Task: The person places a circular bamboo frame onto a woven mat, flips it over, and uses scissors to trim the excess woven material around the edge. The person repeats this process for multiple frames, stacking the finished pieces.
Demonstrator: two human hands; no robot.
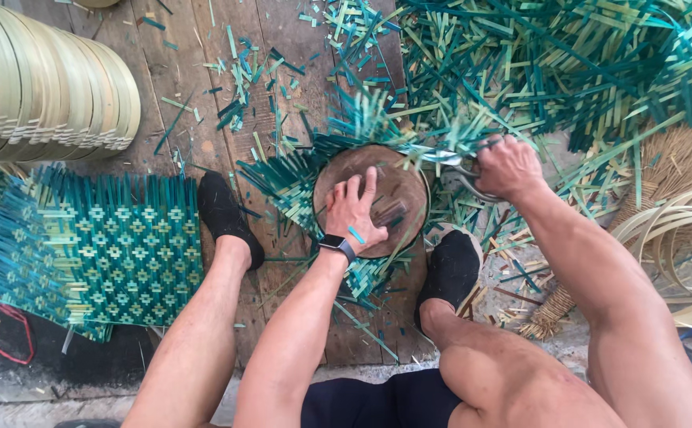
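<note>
- We saw the left hand [355,212] pressed flat, fingers spread and holding nothing, on a round brown disc [372,198].
- The disc lay over a green and pale woven mat [294,184] on the plank floor [203,95], between two black shoes [223,212].
- The right hand [506,166] was clenched around the handles of metal shears [453,162] at the disc's upper right edge.
- A heap of cut strips [552,63] lay beyond, a stack of woven mats [96,250] well to the left, and bent hoops [45,87] above it.
</note>
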